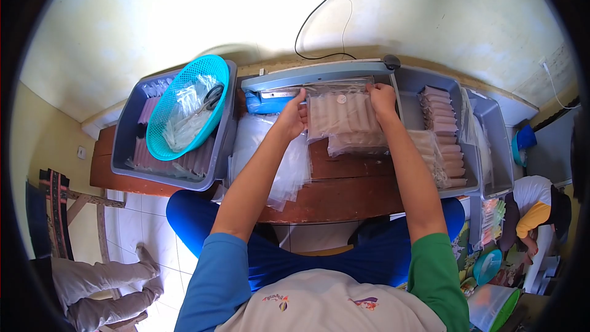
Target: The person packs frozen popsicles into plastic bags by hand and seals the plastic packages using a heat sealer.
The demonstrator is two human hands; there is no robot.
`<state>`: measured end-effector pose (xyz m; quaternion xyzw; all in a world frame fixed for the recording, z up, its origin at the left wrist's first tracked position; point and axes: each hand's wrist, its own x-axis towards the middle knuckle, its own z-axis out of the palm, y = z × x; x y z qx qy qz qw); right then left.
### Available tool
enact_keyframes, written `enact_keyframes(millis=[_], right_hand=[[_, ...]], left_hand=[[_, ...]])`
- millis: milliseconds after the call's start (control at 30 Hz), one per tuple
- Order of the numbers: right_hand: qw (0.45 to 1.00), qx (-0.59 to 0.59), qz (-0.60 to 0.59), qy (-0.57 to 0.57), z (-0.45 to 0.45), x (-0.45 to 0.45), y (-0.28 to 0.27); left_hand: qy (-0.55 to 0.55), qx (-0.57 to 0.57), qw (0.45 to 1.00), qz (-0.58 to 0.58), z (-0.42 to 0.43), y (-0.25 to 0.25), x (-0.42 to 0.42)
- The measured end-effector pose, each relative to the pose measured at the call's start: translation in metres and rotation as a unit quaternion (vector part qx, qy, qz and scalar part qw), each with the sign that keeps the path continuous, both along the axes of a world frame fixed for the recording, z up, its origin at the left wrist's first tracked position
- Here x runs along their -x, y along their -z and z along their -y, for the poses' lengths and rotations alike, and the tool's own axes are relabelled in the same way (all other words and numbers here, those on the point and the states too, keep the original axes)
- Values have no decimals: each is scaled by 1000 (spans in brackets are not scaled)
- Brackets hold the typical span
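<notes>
A transparent plastic bag filled with a row of pale brown tube-shaped packs lies flat in front of the long grey impulse sealer. My left hand pinches its upper left corner. At the upper right corner, my right hand grips the same bag. The bag's top edge reaches up to the sealer; whether it lies under the sealer's arm I cannot tell. Just below it are other filled bags, partly hidden by it. Flat unfilled plastic bags are spread beneath my left forearm.
To the left, a turquoise basket with plastic bags and scissors sits on a grey tub of pinkish tubes. On the right, another grey tub holds stacked tubes. Two other people are at the left and right edges.
</notes>
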<state>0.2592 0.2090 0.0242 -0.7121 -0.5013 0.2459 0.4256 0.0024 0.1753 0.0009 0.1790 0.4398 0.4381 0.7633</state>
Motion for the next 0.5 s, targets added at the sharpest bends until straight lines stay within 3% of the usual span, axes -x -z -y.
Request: enact_keyframes(millis=[33, 167, 333, 467, 500], right_hand=[[1000, -1, -17, -3, -1, 0, 2], [997, 12, -69, -7, -15, -10, 20], [996, 20, -89, -1, -14, -5, 11], [994, 29, -109, -3, -22, -7, 18], [994, 30, -110, -5, -23, -6, 21]], left_hand=[[64, 7, 998, 7, 1, 2, 2], [39, -67, 997, 7, 13, 2, -7], [29, -96, 984, 146, 21, -9, -15], [-1, -161, 983, 88, 13, 4, -8], [36, -151, 985, 78, 11, 5, -3]])
